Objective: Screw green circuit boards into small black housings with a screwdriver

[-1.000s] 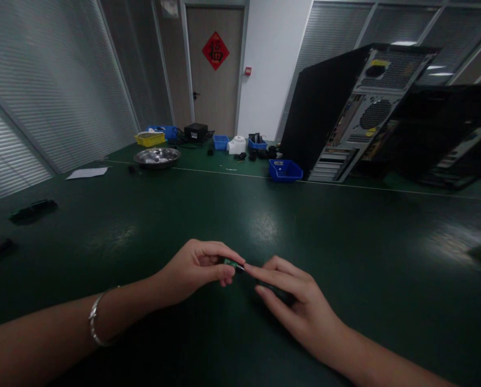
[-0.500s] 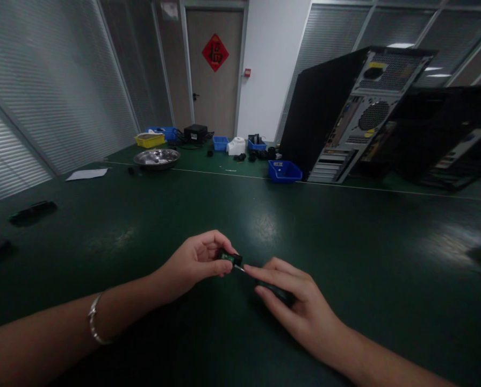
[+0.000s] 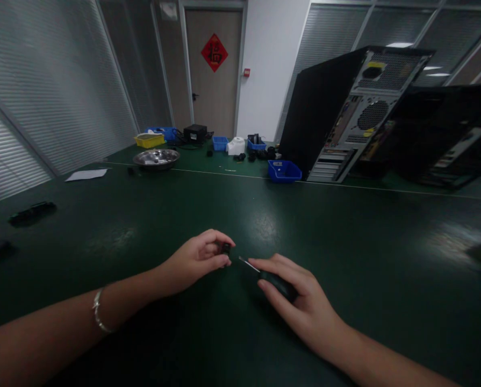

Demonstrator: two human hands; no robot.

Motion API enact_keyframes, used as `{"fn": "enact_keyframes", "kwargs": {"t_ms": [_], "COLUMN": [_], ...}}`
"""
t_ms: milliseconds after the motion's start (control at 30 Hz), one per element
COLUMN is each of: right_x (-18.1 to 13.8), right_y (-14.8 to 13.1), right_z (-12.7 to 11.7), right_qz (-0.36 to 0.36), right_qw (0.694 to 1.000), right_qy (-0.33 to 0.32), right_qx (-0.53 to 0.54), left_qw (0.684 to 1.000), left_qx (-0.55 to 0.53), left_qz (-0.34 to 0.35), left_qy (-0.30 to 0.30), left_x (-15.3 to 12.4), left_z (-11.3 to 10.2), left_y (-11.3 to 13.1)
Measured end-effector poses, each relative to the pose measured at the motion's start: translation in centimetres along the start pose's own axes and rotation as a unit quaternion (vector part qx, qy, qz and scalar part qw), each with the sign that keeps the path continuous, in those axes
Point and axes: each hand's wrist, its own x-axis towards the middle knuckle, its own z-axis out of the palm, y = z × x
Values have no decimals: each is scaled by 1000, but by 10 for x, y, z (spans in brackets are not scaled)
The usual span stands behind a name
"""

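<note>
Between the thumb and fingers of my left hand is a small dark part, mostly covered by the fingers; its exact kind does not show. My right hand is closed around the dark handle of a screwdriver. The thin metal shaft points up and left toward the left hand, and my index finger lies along it. A small gap separates the tip from the dark part. Both hands are over the green table.
A metal bowl, a blue bin and a yellow tray stand toward the back. A large black computer tower rises at the back right. White paper and a dark object lie at the left.
The screwdriver tip has come away from the part in my left hand, moving slightly right. The part has turned, so its green circuit-board face no longer shows.
</note>
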Motion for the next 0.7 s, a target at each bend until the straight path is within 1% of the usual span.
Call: {"fn": "enact_keyframes", "kwargs": {"t_ms": [67, 133, 167, 300, 367, 500, 567, 633, 700], "right_x": [0, 0, 0, 2, 2, 2, 3, 3, 4], "right_y": [0, 0, 0, -1, -2, -3, -3, -3, -1], "right_z": [0, -1, -1, -1, -1, -1, -1, -1, -1], "right_qz": [0, -2, -4, -9, -6, -5, -3, 1, 4], "right_qw": [1000, 1000, 1000, 1000, 1000, 1000, 1000, 1000, 1000], "right_qy": [-1, -6, -8, -10, -10, -13, -17, -20, -21], "right_qx": [0, 3, 4, 7, 2, 7, 9, 5, -1], "left_qw": [991, 961, 943, 896, 885, 884, 891, 912, 939], "left_qx": [126, 260, 309, 413, 435, 438, 423, 382, 322], "left_qz": [37, 83, 99, 125, 128, 127, 123, 114, 100], "left_qy": [-24, -54, -69, -105, -104, -105, -110, -99, -74], "left_x": [-3, -6, -7, -8, -7, -7, -6, -4, -2], "left_z": [2, 3, 4, 5, 4, 2, 1, -1, -2], "left_y": [3, 8, 10, 16, 16, 14, 12, 10, 8]}}
